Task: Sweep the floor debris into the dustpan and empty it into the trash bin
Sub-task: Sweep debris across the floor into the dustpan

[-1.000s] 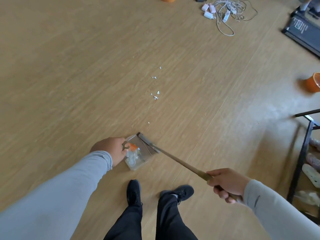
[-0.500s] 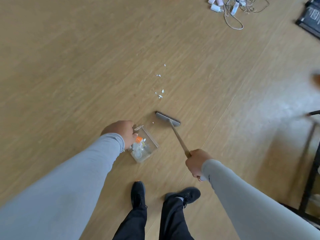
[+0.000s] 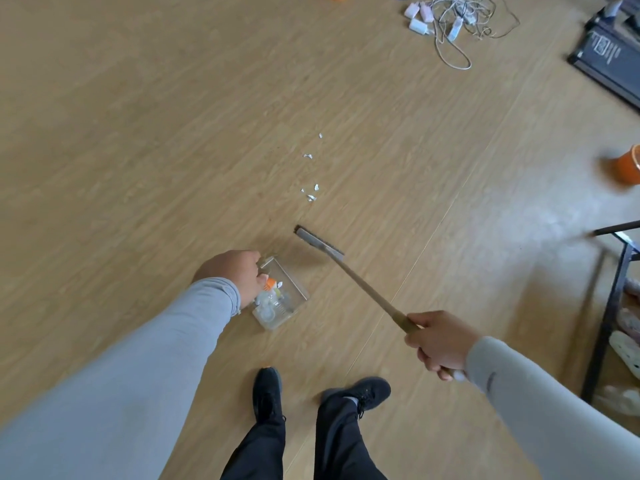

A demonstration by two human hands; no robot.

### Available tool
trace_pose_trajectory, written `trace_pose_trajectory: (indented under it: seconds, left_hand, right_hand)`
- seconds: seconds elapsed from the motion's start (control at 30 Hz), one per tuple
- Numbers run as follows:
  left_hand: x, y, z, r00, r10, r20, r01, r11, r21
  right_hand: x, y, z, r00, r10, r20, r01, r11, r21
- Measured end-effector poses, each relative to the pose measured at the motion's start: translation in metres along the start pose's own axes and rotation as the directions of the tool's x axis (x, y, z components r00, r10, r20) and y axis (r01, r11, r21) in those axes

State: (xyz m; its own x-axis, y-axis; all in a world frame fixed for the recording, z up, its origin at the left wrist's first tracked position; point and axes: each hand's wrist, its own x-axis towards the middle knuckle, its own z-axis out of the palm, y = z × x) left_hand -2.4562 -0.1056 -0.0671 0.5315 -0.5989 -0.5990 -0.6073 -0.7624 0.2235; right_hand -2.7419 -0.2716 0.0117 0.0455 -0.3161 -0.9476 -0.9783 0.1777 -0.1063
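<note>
My left hand (image 3: 235,271) grips the near edge of a clear dustpan (image 3: 294,289) that rests on the wood floor with white and orange scraps inside. My right hand (image 3: 440,341) holds the wooden handle of a small broom (image 3: 363,289). Its grey head (image 3: 318,242) sits on the floor just beyond the dustpan's mouth. Several small white debris bits (image 3: 310,192) lie scattered on the floor past the broom head.
My two black shoes (image 3: 311,393) stand just behind the dustpan. A tangle of white cables and chargers (image 3: 450,19) lies far ahead. An orange cup (image 3: 628,166) stands at the right, and a black metal rack (image 3: 609,306) runs along the right edge.
The broom head left the dustpan and swung out onto the floor beyond it. My right hand drew back to the right along the handle. The dustpan stayed put.
</note>
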Motion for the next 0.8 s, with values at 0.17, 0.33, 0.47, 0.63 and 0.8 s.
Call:
trace_pose_trajectory:
  seconds: [0.17, 0.33, 0.47, 0.63, 0.8]
  left_hand:
    - [-0.002, -0.003, 0.002, 1.0, 0.005, -0.02, -0.005, 1.0, 0.011]
    - [-0.006, -0.006, 0.004, 1.0, 0.021, -0.02, -0.02, 1.0, 0.009]
    - [-0.01, -0.005, 0.006, 0.999, 0.015, -0.031, -0.015, 1.0, -0.009]
    - [-0.011, -0.005, 0.008, 0.999, 0.009, -0.038, -0.01, 1.0, -0.012]
    - [-0.009, -0.008, 0.016, 0.999, -0.004, -0.041, 0.004, 1.0, -0.019]
  right_hand:
    - [0.016, -0.012, 0.029, 0.999, -0.044, 0.012, 0.045, 0.988, -0.145]
    - [-0.025, 0.023, -0.026, 0.997, 0.032, 0.069, -0.037, 0.997, 0.074]
    - [-0.047, 0.038, -0.04, 0.999, 0.022, 0.023, -0.025, 0.993, 0.113]
    - [-0.016, 0.01, -0.017, 0.989, -0.025, -0.145, 0.046, 0.988, 0.145]
    - [0.052, -0.031, 0.017, 0.977, -0.111, -0.18, 0.085, 0.986, -0.143]
